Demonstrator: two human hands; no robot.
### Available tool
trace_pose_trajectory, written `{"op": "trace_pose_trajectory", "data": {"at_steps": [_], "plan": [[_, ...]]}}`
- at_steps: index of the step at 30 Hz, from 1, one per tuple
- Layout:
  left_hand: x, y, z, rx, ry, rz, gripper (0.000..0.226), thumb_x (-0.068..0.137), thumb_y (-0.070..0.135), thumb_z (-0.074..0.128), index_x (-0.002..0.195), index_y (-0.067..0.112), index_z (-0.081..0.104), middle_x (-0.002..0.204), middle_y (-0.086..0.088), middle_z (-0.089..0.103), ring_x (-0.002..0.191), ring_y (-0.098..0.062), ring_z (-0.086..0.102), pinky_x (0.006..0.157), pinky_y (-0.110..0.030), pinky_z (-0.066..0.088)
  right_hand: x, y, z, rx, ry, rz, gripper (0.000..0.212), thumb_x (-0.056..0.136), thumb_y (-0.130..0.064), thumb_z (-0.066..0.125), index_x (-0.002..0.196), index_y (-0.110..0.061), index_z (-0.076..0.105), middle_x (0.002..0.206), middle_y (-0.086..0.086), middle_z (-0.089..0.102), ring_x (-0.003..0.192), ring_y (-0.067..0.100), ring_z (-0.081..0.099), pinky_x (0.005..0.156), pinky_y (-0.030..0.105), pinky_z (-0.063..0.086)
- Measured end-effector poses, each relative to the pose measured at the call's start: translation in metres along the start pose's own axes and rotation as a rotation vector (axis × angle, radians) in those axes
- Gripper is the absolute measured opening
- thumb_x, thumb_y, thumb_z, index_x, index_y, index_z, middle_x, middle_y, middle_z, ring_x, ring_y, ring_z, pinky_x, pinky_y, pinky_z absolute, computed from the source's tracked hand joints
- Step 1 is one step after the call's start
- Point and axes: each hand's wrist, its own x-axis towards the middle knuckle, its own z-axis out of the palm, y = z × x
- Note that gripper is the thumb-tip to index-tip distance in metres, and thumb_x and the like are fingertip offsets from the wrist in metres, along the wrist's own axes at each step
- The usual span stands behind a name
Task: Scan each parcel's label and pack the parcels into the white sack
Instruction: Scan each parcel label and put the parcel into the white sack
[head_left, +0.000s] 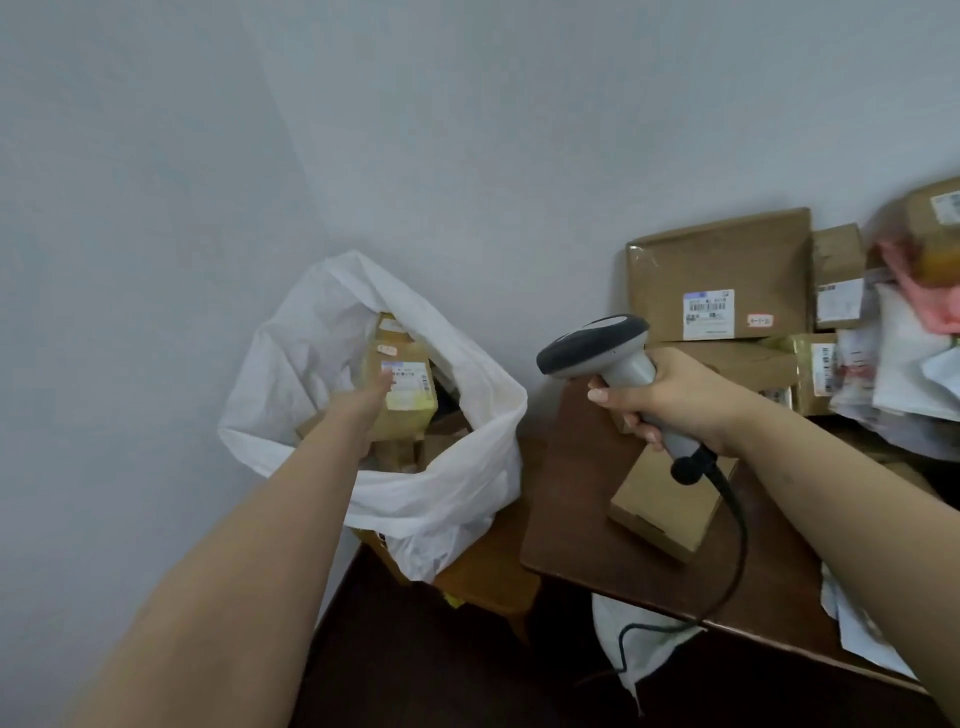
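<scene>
Right hand (670, 397) grips the handle of a grey barcode scanner (610, 353), fingers wrapped round it, thumb nail showing on the near side; scanner head points left, held above the table. Its black cable (727, 525) drops from the handle base, loops over the table edge and goes out of sight below. Left hand (371, 402) reaches into the mouth of the white sack (415, 499), against a tan parcel (402, 387) with a white label facing up; the picture is blurred there, the fingers are hidden behind the parcel and the sack rim, so cannot tell whether the hand holds it or just touches it. More brown boxes lie deeper in the sack, mostly hidden by its folds. The sack sits on a low wooden stool (493, 577) left of the table, and the stool's legs are lost in shadow.

Dark wooden table (571, 519) carries a small plain cardboard box (670, 509) just below the right hand, partly covered by the wrist and cable. Beyond it a large flat brown parcel (719, 275) leans on the wall, label and a small red-marked sticker on its front; label text unreadable. To its right, a pile of smaller boxes and white and pink mailers (904, 332), motion-blurred and cut off by the frame edge. White crumpled bag (639, 644) under the table, half hidden.
</scene>
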Motion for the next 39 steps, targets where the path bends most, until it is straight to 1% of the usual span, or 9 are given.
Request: {"op": "trace_pose_trajectory", "data": {"at_steps": [2, 6, 10, 15, 20, 26, 32, 35, 39], "plan": [[0.006, -0.001, 0.009, 0.074, 0.006, 0.016, 0.074, 0.088, 0.052, 0.063, 0.142, 0.008, 0.039, 0.139, -0.005, 0.048, 0.127, -0.034, 0.048, 0.103, -0.043, 0.043, 0.002, 0.002, 0.000, 0.004, 0.027, 0.010, 0.029, 0.090, -0.022, 0.070, 0.074, -0.002, 0.057, 0.049, 0.008, 0.052, 0.039, 0.018, 0.046, 0.048, 0.032, 0.048], [0.006, 0.013, 0.039, 0.069, -0.064, 0.071, 0.041, 0.091, 0.034, 0.064, 0.121, 0.009, 0.054, 0.120, -0.006, 0.061, 0.110, -0.029, 0.059, 0.099, -0.046, 0.048, -0.003, 0.004, -0.007, 0.060, 0.139, 0.039, 0.034, 0.093, -0.018, 0.067, 0.066, -0.007, 0.050, 0.041, 0.001, 0.048, 0.036, 0.014, 0.042, 0.045, 0.028, 0.044], [-0.012, 0.034, 0.094, 0.159, -0.185, 0.205, 0.033, 0.096, 0.026, 0.058, 0.123, 0.007, 0.057, 0.117, -0.006, 0.055, 0.113, -0.027, 0.054, 0.088, -0.040, 0.050, -0.020, 0.010, -0.028, 0.131, 0.283, 0.048, 0.030, 0.093, -0.016, 0.066, 0.070, -0.006, 0.051, 0.047, 0.005, 0.046, 0.037, 0.015, 0.040, 0.041, 0.026, 0.041], [-0.062, 0.050, 0.181, 0.260, -0.338, 0.453, 0.021, 0.096, 0.019, 0.058, 0.110, 0.005, 0.065, 0.081, 0.000, 0.054, 0.076, -0.016, 0.054, 0.068, -0.031, 0.048, -0.058, 0.021, -0.077, 0.200, 0.450, 0.067, 0.024, 0.092, -0.017, 0.067, 0.078, -0.003, 0.053, 0.051, 0.008, 0.047, 0.039, 0.018, 0.041, 0.042, 0.028, 0.041], [-0.120, 0.058, 0.271, 0.315, -0.487, 0.591, 0.014, 0.093, 0.021, 0.062, 0.104, 0.013, 0.067, 0.088, 0.004, 0.058, 0.093, -0.017, 0.057, 0.086, -0.035, 0.050, -0.104, 0.030, -0.135, 0.325, 0.631, 0.113, 0.021, 0.092, -0.014, 0.066, 0.080, -0.003, 0.052, 0.057, 0.010, 0.047, 0.040, 0.017, 0.040, 0.038, 0.026, 0.039], [-0.187, 0.074, 0.376, 0.365, -0.648, 0.682, 0.017, 0.092, 0.024, 0.063, 0.108, 0.017, 0.066, 0.103, 0.003, 0.061, 0.101, -0.017, 0.058, 0.089, -0.036, 0.053, -0.143, 0.041, -0.226, 0.499, 0.814, 0.173, 0.018, 0.093, -0.012, 0.066, 0.086, -0.004, 0.051, 0.057, 0.008, 0.045, 0.037, 0.014, 0.040, 0.038, 0.022, 0.037], [-0.234, 0.098, 0.468, 0.420, -0.743, 0.746, 0.029, 0.092, 0.023, 0.064, 0.118, 0.013, 0.061, 0.112, 0.000, 0.058, 0.107, -0.017, 0.056, 0.096, -0.039, 0.051, -0.140, 0.053, -0.319, 0.658, 0.834, 0.223, 0.014, 0.097, -0.005, 0.056, 0.083, -0.004, 0.053, 0.063, 0.008, 0.046, 0.031, 0.010, 0.038, 0.035, 0.015, 0.037], [-0.233, 0.112, 0.504, 0.457, -0.701, 0.735, 0.027, 0.089, 0.035, 0.066, 0.112, 0.023, 0.059, 0.107, 0.003, 0.061, 0.106, -0.018, 0.060, 0.096, -0.041, 0.052, -0.119, 0.056, -0.362, 0.687, 0.820, 0.245, 0.006, 0.097, -0.005, 0.054, 0.102, -0.002, 0.055, 0.072, 0.015, 0.056, 0.029, 0.010, 0.041, 0.036, 0.016, 0.040], [-0.218, 0.125, 0.545, 0.540, -0.642, 0.657, 0.038, 0.086, 0.047, 0.061, 0.116, 0.026, 0.051, 0.110, 0.000, 0.059, 0.106, -0.022, 0.060, 0.096, -0.042, 0.052, -0.079, 0.068, -0.410, 0.658, 0.922, 0.275, 0.032, 0.093, -0.003, 0.060, 0.123, 0.000, 0.052, 0.088, 0.017, 0.057, 0.041, 0.016, 0.050, 0.037, 0.022, 0.045]]}}
